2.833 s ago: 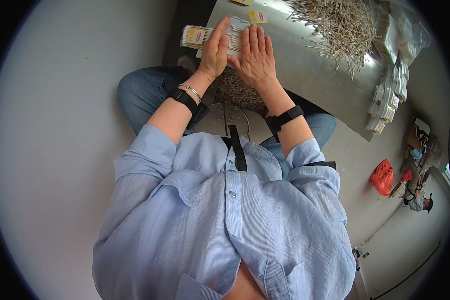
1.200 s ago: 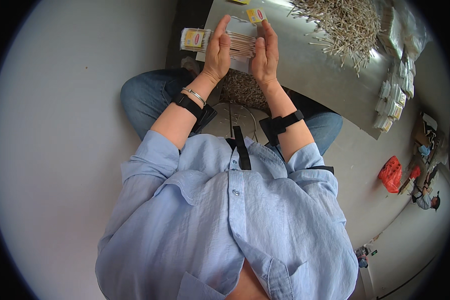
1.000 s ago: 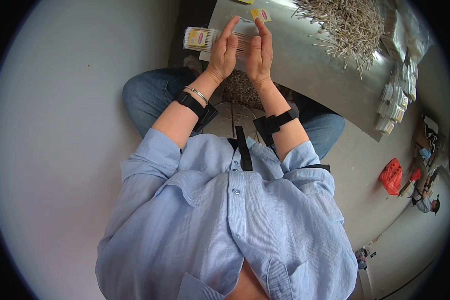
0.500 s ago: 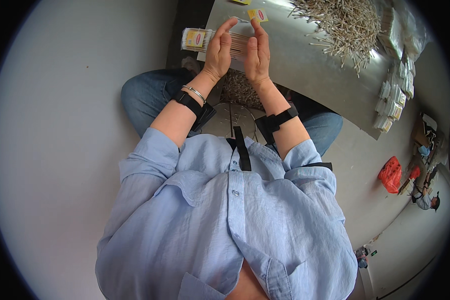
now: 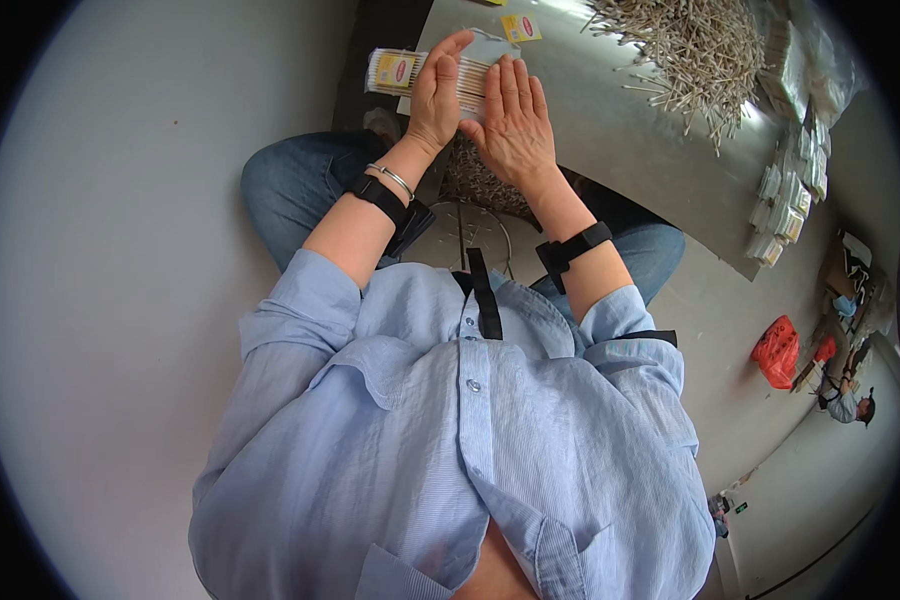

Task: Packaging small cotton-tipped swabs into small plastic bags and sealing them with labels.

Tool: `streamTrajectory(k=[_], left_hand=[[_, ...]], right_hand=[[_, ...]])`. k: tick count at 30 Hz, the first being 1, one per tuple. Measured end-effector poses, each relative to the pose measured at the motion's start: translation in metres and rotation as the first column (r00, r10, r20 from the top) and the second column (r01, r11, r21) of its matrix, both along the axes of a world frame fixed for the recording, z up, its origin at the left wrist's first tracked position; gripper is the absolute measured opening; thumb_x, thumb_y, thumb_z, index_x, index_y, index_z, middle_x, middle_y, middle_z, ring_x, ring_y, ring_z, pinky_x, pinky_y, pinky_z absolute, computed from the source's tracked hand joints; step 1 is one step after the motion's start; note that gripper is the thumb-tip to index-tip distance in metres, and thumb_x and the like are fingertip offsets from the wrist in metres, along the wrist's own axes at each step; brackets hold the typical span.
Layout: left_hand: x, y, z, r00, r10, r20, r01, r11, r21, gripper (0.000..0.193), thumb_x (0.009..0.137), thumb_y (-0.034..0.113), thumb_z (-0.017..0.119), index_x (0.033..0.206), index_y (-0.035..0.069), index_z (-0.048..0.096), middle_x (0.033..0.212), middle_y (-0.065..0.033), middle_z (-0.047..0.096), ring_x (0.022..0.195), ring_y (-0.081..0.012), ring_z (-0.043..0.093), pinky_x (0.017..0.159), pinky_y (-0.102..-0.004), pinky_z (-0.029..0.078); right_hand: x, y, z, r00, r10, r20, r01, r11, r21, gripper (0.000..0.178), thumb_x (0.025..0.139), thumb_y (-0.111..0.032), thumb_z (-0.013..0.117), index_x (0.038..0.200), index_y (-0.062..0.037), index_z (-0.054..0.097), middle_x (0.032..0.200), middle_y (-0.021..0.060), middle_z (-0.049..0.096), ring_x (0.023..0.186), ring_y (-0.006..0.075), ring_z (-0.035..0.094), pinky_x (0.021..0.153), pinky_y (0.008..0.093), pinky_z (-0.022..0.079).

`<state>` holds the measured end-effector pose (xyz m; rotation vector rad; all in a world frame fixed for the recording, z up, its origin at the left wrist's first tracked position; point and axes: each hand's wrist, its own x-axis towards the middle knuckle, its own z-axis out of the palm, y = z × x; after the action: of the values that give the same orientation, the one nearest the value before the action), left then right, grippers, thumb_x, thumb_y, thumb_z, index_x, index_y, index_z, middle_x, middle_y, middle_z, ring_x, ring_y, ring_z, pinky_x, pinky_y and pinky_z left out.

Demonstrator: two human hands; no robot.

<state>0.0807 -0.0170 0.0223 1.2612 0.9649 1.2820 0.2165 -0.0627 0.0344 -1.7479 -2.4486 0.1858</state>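
Note:
A row of cotton swabs (image 5: pixel 475 80) lies at the near left corner of the metal table, under and between my hands. To its left is a clear pack of swabs with a yellow label (image 5: pixel 397 69). My left hand (image 5: pixel 434 100) stands on edge across the swabs, fingers extended and slightly curved, thumb raised. Palm down, my right hand (image 5: pixel 515 120) rests flat at the right end of the row, fingers straight. A pale sheet or bag (image 5: pixel 490 45) shows just beyond the swabs; its lower part is hidden.
A big heap of loose swabs (image 5: pixel 685 50) covers the far right of the metal table (image 5: pixel 610 130). Several packed bundles (image 5: pixel 790 200) line its right edge. A yellow label card (image 5: pixel 521 28) lies beyond my right hand. On the floor at right sits a red bag (image 5: pixel 776 352); a person (image 5: pixel 850 402) is farther off.
My right hand has turned from standing on edge to lying palm down at the swabs' right end. My left hand stays nearly in place.

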Motion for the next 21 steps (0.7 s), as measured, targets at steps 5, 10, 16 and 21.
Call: streamTrajectory(k=[5, 10, 16, 21], left_hand=[[-0.005, -0.013, 0.017, 0.991, 0.131, -0.038, -0.131, 0.991, 0.007, 0.041, 0.102, 0.033, 0.041, 0.126, 0.002, 0.051, 0.129, -0.0138, 0.055, 0.122, -0.0257, 0.051, 0.102, -0.0323, 0.039], [-0.029, -0.051, 0.029, 0.628, 0.029, -0.778, 0.17, 0.97, 0.173, 0.036, 0.085, 0.007, 0.056, 0.122, 0.003, 0.056, 0.101, -0.0119, 0.059, 0.092, -0.0293, 0.059, 0.08, -0.0367, 0.05], [-0.023, -0.06, 0.022, 0.462, 0.096, -0.882, 0.257, 0.937, 0.237, 0.051, 0.078, 0.002, 0.057, 0.129, 0.005, 0.051, 0.094, -0.0106, 0.056, 0.087, -0.027, 0.059, 0.077, -0.0368, 0.05], [-0.02, -0.059, 0.017, 0.47, 0.131, -0.873, 0.251, 0.928, 0.274, 0.051, 0.078, 0.003, 0.058, 0.128, 0.005, 0.051, 0.093, -0.0106, 0.056, 0.086, -0.0274, 0.059, 0.077, -0.0372, 0.05]], right_hand=[[-0.001, 0.0, -0.003, 1.0, -0.008, 0.012, 0.007, 1.0, 0.025, 0.088, 0.09, -0.063, 0.039, 0.144, 0.0046, 0.024, 0.152, 0.0202, 0.021, 0.144, 0.0322, 0.014, 0.117, 0.0431, 0.01], [0.002, 0.0, 0.003, 1.0, -0.005, 0.01, 0.005, 1.0, 0.018, 0.091, 0.085, -0.06, 0.049, 0.144, 0.0047, 0.024, 0.152, 0.0209, 0.023, 0.143, 0.0331, 0.016, 0.117, 0.043, 0.01], [-0.002, 0.001, 0.002, 1.0, 0.003, 0.023, -0.003, 1.0, 0.017, 0.088, 0.082, -0.049, 0.057, 0.144, 0.0042, 0.024, 0.151, 0.0217, 0.024, 0.143, 0.0339, 0.018, 0.117, 0.0437, 0.012], [-0.003, 0.0, -0.002, 1.0, -0.005, -0.03, 0.005, 1.0, 0.023, 0.084, 0.082, -0.044, 0.056, 0.144, 0.0042, 0.024, 0.151, 0.0219, 0.023, 0.143, 0.0348, 0.018, 0.116, 0.0449, 0.013]])
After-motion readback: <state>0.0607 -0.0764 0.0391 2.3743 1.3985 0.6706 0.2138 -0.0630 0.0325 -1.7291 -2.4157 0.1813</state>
